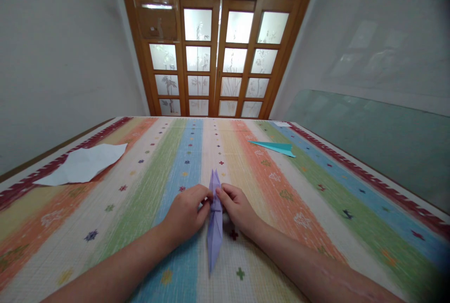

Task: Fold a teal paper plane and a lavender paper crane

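A long, narrow piece of folded purple paper [215, 235] stands out between my two hands, pointed at both ends, with its far tip split in two. My left hand [190, 207] pinches its left side near the middle. From the right, my right hand [237, 207] grips the same folded paper, thumb on top at about the same height. The fingertips beneath the paper are partly hidden. Its near point reaches toward me over the striped cloth.
A striped tablecloth [140, 214] covers the table. At the left lies a creased white sheet of paper [84, 164]. A teal paper plane [276, 147] rests at the right, with a small white piece [281, 124] behind it. Wooden glazed doors [216, 49] stand beyond the table.
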A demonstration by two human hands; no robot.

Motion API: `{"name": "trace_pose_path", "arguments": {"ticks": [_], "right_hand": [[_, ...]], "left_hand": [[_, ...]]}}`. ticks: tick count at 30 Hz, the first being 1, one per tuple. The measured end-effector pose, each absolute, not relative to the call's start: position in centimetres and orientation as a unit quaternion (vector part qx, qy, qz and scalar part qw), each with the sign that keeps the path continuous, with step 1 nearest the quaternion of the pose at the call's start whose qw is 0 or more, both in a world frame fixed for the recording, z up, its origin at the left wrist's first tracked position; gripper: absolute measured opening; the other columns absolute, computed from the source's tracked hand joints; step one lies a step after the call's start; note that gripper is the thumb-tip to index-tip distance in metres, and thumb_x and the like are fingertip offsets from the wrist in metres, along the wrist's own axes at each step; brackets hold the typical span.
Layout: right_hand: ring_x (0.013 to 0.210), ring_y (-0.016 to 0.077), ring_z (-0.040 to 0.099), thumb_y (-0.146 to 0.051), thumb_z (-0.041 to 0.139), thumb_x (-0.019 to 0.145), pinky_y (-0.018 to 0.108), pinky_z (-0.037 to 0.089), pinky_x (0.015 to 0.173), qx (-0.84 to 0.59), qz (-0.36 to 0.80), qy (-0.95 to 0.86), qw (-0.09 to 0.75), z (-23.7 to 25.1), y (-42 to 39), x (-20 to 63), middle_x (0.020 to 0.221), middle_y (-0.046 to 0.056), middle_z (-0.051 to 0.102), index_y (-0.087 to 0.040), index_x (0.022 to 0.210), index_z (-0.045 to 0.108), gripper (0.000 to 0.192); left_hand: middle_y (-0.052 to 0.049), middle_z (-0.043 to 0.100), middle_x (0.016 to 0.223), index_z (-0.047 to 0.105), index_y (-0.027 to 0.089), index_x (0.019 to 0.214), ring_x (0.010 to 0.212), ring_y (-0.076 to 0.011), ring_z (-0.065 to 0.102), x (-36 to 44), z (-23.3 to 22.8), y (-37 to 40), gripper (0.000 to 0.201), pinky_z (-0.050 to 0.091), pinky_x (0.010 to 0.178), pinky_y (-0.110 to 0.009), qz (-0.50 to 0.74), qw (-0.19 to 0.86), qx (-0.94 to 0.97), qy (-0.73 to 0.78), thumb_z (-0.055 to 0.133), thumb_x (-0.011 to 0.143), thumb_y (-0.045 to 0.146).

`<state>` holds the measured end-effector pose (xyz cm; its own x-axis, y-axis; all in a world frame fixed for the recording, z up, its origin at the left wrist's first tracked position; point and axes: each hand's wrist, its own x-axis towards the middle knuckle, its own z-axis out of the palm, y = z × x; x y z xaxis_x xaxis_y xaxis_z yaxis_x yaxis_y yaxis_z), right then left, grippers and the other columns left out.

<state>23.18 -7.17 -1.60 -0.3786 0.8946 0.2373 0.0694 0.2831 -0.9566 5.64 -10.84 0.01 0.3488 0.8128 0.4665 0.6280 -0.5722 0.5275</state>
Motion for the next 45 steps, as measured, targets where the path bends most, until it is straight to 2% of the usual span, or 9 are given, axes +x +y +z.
{"name": "trace_pose_path", "arguments": {"ticks": [4, 8, 11, 14, 17, 21, 30, 38, 45], "right_hand": [[0.051, 0.0121, 0.051, -0.050, 0.049, 0.096, 0.024, 0.039, 0.050, -0.349, 0.488, -0.683, 0.418, -1.6, -7.5, 23.3, 0.058, -0.004, 0.050, -0.020, 0.072, 0.049, 0.038], [0.062, 0.0139, 0.054, -0.040, 0.047, 0.098, 0.026, 0.042, 0.057, -0.332, 0.390, -0.739, 0.437, -1.1, -7.7, 23.6, 0.068, 0.000, 0.055, -0.019, 0.079, 0.058, 0.030], [0.078, 0.0164, 0.058, -0.026, 0.050, 0.096, 0.028, 0.045, 0.069, -0.322, 0.288, -0.794, 0.428, -0.6, -7.8, 23.8, 0.086, 0.004, 0.061, -0.020, 0.097, 0.065, 0.017], [0.085, 0.0173, 0.058, -0.016, 0.049, 0.093, 0.030, 0.047, 0.074, -0.308, 0.244, -0.822, 0.411, -0.6, -7.9, 23.9, 0.095, 0.006, 0.061, -0.023, 0.111, 0.065, 0.025], [0.085, 0.0170, 0.058, -0.010, 0.048, 0.089, 0.030, 0.049, 0.073, -0.309, 0.242, -0.828, 0.400, -0.9, -7.9, 23.9, 0.100, 0.007, 0.060, -0.024, 0.119, 0.063, 0.036], [0.088, 0.0179, 0.059, -0.006, 0.054, 0.082, 0.029, 0.051, 0.071, -0.316, 0.256, -0.824, 0.396, -1.2, -7.8, 23.7, 0.106, 0.007, 0.060, -0.026, 0.121, 0.062, 0.044], [0.088, 0.0174, 0.063, -0.015, 0.064, 0.082, 0.025, 0.051, 0.065, -0.363, 0.305, -0.772, 0.424, -1.1, -7.3, 23.7, 0.099, 0.004, 0.068, -0.024, 0.101, 0.070, 0.022], [0.091, 0.0187, 0.065, -0.025, 0.065, 0.085, 0.026, 0.052, 0.065, -0.378, 0.351, -0.728, 0.451, -1.3, -6.9, 24.2, 0.100, 0.006, 0.070, -0.023, 0.100, 0.072, 0.017], [0.090, 0.0190, 0.067, -0.032, 0.068, 0.083, 0.029, 0.056, 0.070, -0.373, 0.434, -0.685, 0.451, -2.0, -6.4, 24.1, 0.100, 0.006, 0.070, -0.021, 0.098, 0.071, 0.019]], "left_hand": [[-0.004, 0.070, 0.094, 0.065, 0.019, 0.100, 0.085, -0.0175, 0.063, 5.7, 0.3, -10.9, 0.020, 0.045, 0.079, -0.030, 0.384, 0.196, 0.786, 0.444, 0.048, 0.091, 0.014], [-0.005, 0.070, 0.090, 0.064, 0.018, 0.097, 0.075, -0.0161, 0.064, 5.6, 0.2, -10.4, 0.018, 0.048, 0.064, -0.025, 0.443, 0.369, 0.687, 0.443, 0.054, 0.093, 0.032], [-0.006, 0.071, 0.090, 0.056, 0.017, 0.106, 0.076, -0.0164, 0.065, 5.4, -0.2, -9.7, 0.032, 0.048, 0.064, -0.023, 0.498, 0.498, 0.578, 0.413, 0.065, 0.086, 0.041], [-0.002, 0.070, 0.080, 0.048, 0.018, 0.123, 0.057, -0.0120, 0.060, 5.4, -0.5, -9.2, 0.054, 0.041, 0.052, -0.020, 0.507, 0.553, 0.510, 0.421, 0.071, 0.081, 0.044], [0.001, 0.067, 0.074, 0.043, 0.018, 0.135, 0.052, -0.0112, 0.057, 5.4, -0.4, -9.1, 0.067, 0.040, 0.050, -0.020, 0.514, 0.573, 0.471, 0.431, 0.070, 0.081, 0.047], [-0.002, 0.068, 0.081, 0.041, 0.018, 0.138, 0.064, -0.0147, 0.064, 5.4, -0.4, -9.1, 0.066, 0.048, 0.061, -0.024, 0.520, 0.602, 0.455, 0.402, 0.066, 0.084, 0.046], [0.002, 0.064, 0.072, 0.041, 0.021, 0.137, 0.053, -0.0113, 0.053, 5.0, -1.1, -8.7, 0.053, 0.037, 0.049, -0.020, 0.470, 0.527, 0.538, 0.460, 0.055, 0.090, 0.044], [-0.003, 0.066, 0.079, 0.065, 0.017, 0.095, 0.063, -0.0131, 0.058, 4.7, -0.6, -8.6, 0.022, 0.043, 0.055, -0.023, 0.473, 0.504, 0.562, 0.455, 0.056, 0.087, 0.035], [-0.008, 0.073, 0.096, 0.068, 0.018, 0.101, 0.087, -0.0193, 0.068, 4.1, -0.9, -8.4, 0.022, 0.053, 0.078, -0.031, 0.460, 0.471, 0.615, 0.434, 0.067, 0.081, 0.026]]}}
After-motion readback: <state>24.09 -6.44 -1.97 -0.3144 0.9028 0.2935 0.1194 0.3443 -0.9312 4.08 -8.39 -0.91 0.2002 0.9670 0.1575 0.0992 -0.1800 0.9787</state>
